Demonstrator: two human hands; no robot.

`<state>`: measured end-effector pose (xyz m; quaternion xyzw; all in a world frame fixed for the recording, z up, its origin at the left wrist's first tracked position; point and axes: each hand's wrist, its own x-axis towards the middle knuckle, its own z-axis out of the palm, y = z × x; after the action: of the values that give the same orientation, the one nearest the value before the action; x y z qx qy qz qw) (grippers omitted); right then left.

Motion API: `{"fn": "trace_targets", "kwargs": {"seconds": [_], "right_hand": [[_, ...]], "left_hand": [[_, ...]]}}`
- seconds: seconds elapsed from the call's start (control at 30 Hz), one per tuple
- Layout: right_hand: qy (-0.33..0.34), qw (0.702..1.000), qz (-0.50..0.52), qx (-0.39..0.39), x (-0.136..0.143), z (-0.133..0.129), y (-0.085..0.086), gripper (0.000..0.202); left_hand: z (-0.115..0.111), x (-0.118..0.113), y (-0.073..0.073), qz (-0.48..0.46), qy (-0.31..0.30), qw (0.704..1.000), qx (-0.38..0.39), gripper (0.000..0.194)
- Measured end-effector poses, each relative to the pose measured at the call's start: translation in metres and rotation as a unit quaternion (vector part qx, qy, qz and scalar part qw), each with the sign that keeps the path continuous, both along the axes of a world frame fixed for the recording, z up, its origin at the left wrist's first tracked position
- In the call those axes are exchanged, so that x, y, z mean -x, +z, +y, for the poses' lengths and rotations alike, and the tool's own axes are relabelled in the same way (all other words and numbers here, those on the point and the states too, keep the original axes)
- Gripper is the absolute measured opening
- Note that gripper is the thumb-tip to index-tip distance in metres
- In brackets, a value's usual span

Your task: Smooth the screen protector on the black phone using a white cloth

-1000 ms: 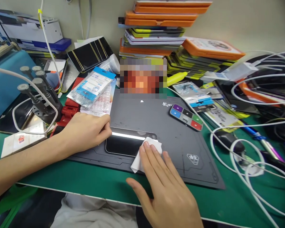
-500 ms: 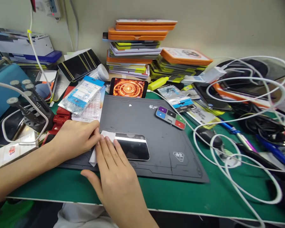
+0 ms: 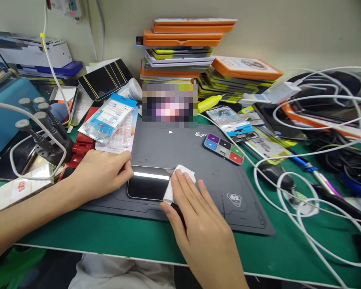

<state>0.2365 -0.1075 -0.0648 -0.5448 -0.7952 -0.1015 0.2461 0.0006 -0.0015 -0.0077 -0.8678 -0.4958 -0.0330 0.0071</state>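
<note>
A smartphone (image 3: 149,188) lies flat, its dark glossy screen up, on the grey work mat (image 3: 192,154). Curled at the phone's left end, my left hand (image 3: 104,172) pinches that edge. My right hand (image 3: 200,214) lies with fingers together and stretched out over a folded white wipe (image 3: 183,171), pressing it against the right end of the screen. The right end of the phone is hidden under the wipe and fingers.
Behind the mat stands a stack of orange cases (image 3: 183,39), with a blurred-out screen before it. A multicoloured palette-like piece (image 3: 224,148) lies on the mat. Left is a screwdriver holder (image 3: 52,150); right, looped white cables (image 3: 289,155) and a yellow tool (image 3: 209,104).
My right hand has slid the wipe from the phone's left end to its right end. My left hand stays at the left end. The whole view has shifted slightly.
</note>
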Motion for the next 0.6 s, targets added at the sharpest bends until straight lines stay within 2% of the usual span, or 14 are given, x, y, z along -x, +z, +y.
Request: {"fn": "trace_targets", "kwargs": {"seconds": [0.23,0.37,0.6], "right_hand": [[-0.026,1.000,0.007,-0.010,0.009,-0.022,-0.005,0.065],[-0.020,1.000,0.000,-0.007,0.018,-0.031,-0.004,0.069],[0.032,0.999,0.035,0.008,0.052,-0.021,0.005,0.068]], "left_hand": [[-0.001,-0.002,0.001,0.013,0.007,1.000,0.012,0.027],[0.000,-0.003,0.000,0.013,0.002,1.000,0.004,0.028],[0.001,-0.001,0.000,0.007,0.000,1.000,-0.008,0.030]]}}
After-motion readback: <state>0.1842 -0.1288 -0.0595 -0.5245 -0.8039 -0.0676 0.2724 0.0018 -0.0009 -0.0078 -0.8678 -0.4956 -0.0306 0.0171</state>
